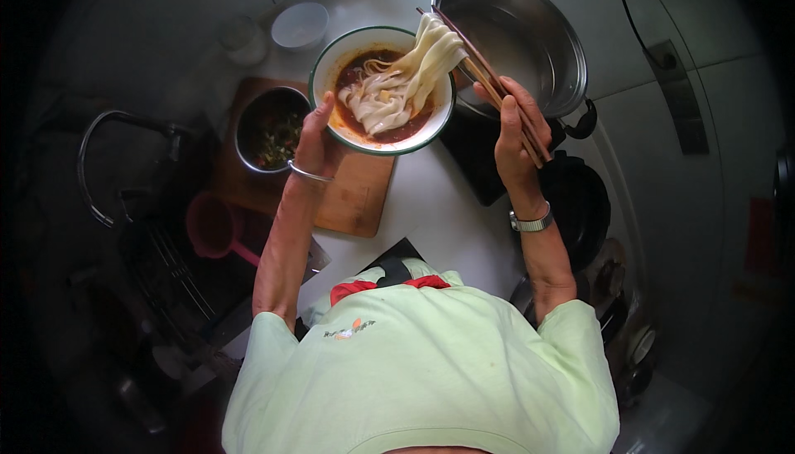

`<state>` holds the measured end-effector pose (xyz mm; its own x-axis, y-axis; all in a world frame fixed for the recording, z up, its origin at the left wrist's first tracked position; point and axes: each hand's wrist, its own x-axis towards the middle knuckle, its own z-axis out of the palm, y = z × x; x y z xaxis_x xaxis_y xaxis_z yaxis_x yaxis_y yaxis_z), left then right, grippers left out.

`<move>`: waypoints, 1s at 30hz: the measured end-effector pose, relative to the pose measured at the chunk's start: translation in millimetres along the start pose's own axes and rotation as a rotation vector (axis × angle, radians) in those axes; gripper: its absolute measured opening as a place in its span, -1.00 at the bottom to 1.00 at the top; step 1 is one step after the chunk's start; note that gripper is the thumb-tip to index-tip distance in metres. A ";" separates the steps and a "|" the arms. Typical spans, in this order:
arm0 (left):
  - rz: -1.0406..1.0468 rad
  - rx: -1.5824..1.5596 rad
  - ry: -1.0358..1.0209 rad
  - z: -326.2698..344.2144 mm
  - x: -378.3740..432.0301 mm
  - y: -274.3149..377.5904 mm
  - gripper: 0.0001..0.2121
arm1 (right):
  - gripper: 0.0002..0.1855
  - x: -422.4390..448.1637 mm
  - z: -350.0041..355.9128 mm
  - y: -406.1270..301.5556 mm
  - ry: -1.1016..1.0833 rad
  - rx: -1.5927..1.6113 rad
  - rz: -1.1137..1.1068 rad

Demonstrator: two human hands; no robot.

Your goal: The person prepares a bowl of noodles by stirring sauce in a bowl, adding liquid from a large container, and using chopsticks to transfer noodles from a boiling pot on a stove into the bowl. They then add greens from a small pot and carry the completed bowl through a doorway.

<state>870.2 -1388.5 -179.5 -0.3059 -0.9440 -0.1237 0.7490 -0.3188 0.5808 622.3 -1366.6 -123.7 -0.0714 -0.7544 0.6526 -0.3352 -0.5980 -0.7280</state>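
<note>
My left hand (pixel 317 137) grips the near left rim of a white bowl with a green edge (pixel 322 81), thumb over the rim. Dark red sauce (pixel 386 136) lies in the bowl under wide pale noodles (pixel 380 105). With my right hand (pixel 520 128) I hold a pair of wooden chopsticks (pixel 490 78). A bundle of the noodles hangs over the chopsticks' far ends, raised above the bowl's right rim, and its lower part runs down into the sauce.
A large steel pot (pixel 568 25) with liquid stands behind my right hand, on a black cooktop (pixel 475 171). Left are a wooden cutting board (pixel 357 199), a steel bowl of chopped food (pixel 273 134), a pink dipper (pixel 211 224) and a faucet (pixel 93 143). A white bowl (pixel 300 24) stands behind.
</note>
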 end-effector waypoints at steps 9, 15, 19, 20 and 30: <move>0.007 0.027 -0.015 4.6 -4.6 2.0 -0.55 | -0.73 16.7 18.1 -10.1 0.292 0.702 0.405; 0.000 0.070 -0.009 18.9 -10.5 3.6 -0.55 | -0.72 28.9 15.3 -36.1 0.216 0.734 0.414; -0.007 0.067 0.001 18.3 -11.5 2.4 -0.54 | -0.70 46.4 13.6 -55.6 0.183 0.753 0.342; 0.003 0.043 -0.002 16.3 -10.5 1.8 -0.52 | -0.70 50.7 12.7 -61.5 0.174 0.747 0.338; 0.000 0.084 -0.097 15.5 -12.5 12.1 -0.50 | -0.70 85.3 0.4 -106.2 0.011 0.633 0.089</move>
<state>874.0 -1379.2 -158.5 -0.3645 -0.9300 -0.0471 0.6982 -0.3064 0.6470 652.1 -1367.5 9.2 -0.0842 -0.8075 0.5838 0.2923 -0.5801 -0.7603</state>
